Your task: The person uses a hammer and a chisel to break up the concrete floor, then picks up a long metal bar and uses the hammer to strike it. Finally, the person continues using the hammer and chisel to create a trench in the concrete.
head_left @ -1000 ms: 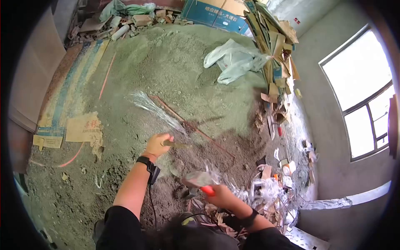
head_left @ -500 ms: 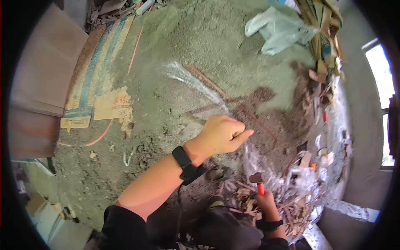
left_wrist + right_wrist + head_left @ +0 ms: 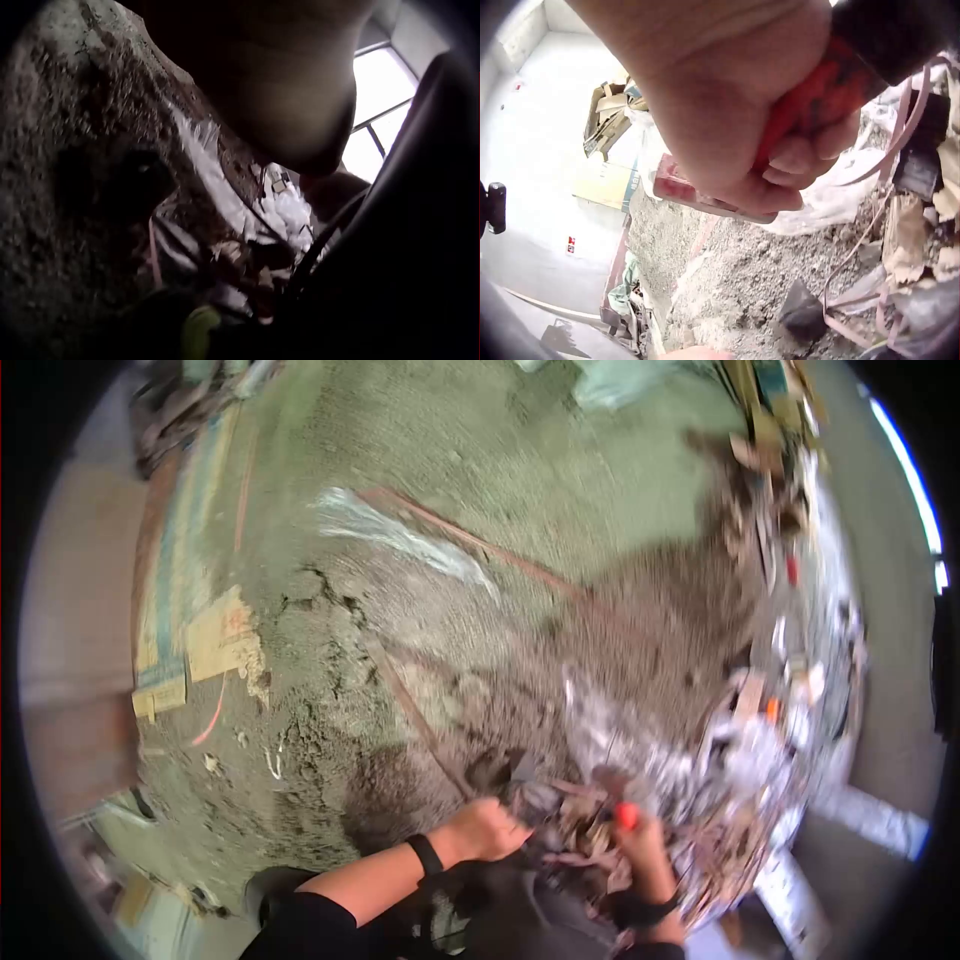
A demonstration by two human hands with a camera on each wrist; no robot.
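Note:
My left hand is low in the head view, its fingers curled around the near end of a long, thin stick. The stick slants up and left over the dirt. To its right, my right hand holds a hammer by its red handle. The right wrist view shows the fingers wrapped round that handle, with the hammer's red-marked metal head partly hidden behind the hand. In the left wrist view, a dark, close hand fills the top, and the stick does not show.
Loose dirt covers the ground. Clear plastic wrap and a long reddish strip lie on it. Torn cardboard is at left; plastic and scrap are piled at right. A wall with a window stands beyond.
The left hand has swung down towards the body, bringing the stick into a long slant. The right hand stays low at right with the hammer. The head view has tilted downward.

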